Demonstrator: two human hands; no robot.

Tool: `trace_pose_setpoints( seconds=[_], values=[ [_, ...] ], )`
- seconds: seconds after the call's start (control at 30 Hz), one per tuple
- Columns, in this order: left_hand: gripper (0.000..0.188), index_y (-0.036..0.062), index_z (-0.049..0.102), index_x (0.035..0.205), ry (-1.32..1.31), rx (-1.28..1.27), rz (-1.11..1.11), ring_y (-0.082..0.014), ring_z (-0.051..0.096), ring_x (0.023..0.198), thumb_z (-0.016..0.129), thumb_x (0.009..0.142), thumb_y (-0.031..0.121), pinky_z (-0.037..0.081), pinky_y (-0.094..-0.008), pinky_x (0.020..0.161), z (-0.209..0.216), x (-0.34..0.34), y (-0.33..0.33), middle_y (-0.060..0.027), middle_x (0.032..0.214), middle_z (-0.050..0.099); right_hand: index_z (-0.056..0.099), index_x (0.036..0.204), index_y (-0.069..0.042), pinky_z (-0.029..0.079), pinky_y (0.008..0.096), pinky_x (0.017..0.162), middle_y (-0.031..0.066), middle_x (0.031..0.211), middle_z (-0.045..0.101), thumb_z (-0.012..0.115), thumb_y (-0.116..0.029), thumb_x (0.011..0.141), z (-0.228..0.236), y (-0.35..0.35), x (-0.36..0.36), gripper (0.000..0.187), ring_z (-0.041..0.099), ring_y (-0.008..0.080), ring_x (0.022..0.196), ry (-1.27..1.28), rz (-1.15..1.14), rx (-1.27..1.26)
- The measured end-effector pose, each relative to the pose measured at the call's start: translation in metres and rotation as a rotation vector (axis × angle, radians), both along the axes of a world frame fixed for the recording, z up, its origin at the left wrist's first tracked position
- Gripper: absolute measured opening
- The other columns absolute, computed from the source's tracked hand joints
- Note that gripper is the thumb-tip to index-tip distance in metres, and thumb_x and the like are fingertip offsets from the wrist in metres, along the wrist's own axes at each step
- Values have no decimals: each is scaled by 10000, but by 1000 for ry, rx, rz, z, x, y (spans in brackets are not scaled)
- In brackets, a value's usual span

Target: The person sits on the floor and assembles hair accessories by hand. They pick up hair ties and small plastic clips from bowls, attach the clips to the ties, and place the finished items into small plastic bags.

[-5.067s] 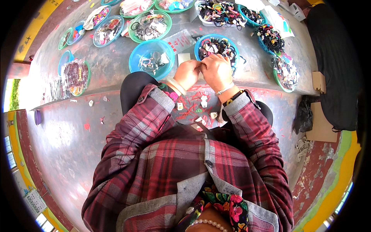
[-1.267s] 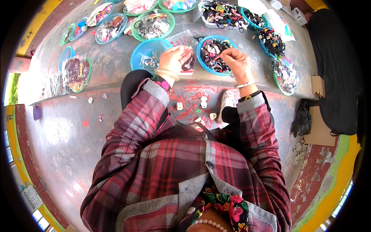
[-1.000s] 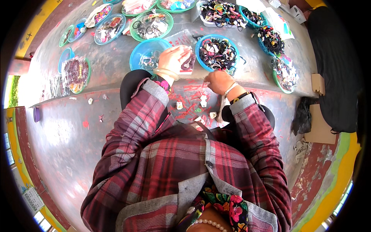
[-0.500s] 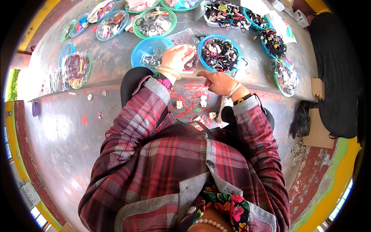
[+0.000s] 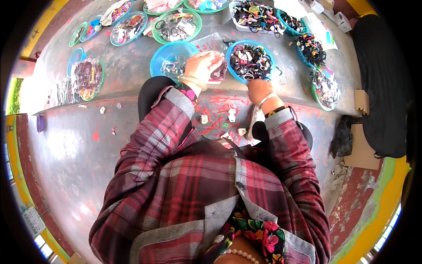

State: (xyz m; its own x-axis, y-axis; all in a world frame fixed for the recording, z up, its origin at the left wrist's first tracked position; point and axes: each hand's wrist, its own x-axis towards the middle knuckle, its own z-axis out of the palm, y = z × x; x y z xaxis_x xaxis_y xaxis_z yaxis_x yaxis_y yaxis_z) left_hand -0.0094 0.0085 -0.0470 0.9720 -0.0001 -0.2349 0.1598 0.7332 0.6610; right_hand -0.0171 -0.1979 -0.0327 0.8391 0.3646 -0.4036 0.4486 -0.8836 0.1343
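Note:
My left hand is over the right side of a clear blue basin that holds a few rings and small packets. Its fingers are stretched out to the right and lie together; whether something small rests in the palm is hidden. Close by its fingertips is a clear packet of dark maroon things. My right hand is at the near rim of a second blue basin, heaped with black hair ties bearing coloured trims. Its fingers are curled in, and what they hold, if anything, does not show.
Baskets of small accessories stand along the far side, including a green basket and a white tray of hair ties. Red scraps and small white pieces lie between my legs. A black bag sits at right.
My right hand has moved right, away from the left hand, to the near rim of the hair-tie basin, and its pointing finger has curled in. The left hand stays almost still.

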Motion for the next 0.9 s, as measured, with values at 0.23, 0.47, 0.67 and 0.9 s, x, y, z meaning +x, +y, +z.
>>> trace_pose_setpoints(
  seconds=[0.23, 0.47, 0.67, 0.9],
  values=[
    [194, -119, 515, 964, 22, -73, -90, -311, 563, 985, 484, 889, 58, 464, -379, 912, 2, -4, -6, -211, 1002, 560, 650, 874, -7, 462, 238, 648, 61, 827, 658, 644, -167, 759, 7, -2, 15, 197, 605, 91, 760, 179, -432, 1234],
    [203, -96, 529, 993, -1, -142, -243, -278, 566, 994, 489, 888, 73, 461, -351, 912, 12, -11, -15, -201, 1031, 565, 635, 960, -16, 421, 212, 656, 18, 866, 631, 679, -84, 761, 11, 17, 6, 214, 549, 83, 761, 411, -678, 1759],
    [233, -72, 540, 1035, -16, -137, -265, -228, 578, 954, 478, 903, 109, 469, -300, 870, 14, -14, -19, -176, 1057, 574, 657, 864, -10, 421, 191, 637, -1, 793, 621, 656, -41, 774, 12, 21, 3, 95, 531, 58, 709, 225, -672, 1755],
    [231, -62, 549, 1045, -12, -79, -253, -208, 584, 931, 482, 903, 109, 485, -276, 826, 17, -13, -20, -162, 1044, 587, 646, 848, -1, 422, 185, 641, -4, 774, 610, 649, -30, 778, 18, 21, 2, 76, 526, 58, 707, 163, -651, 1728]
  ],
)
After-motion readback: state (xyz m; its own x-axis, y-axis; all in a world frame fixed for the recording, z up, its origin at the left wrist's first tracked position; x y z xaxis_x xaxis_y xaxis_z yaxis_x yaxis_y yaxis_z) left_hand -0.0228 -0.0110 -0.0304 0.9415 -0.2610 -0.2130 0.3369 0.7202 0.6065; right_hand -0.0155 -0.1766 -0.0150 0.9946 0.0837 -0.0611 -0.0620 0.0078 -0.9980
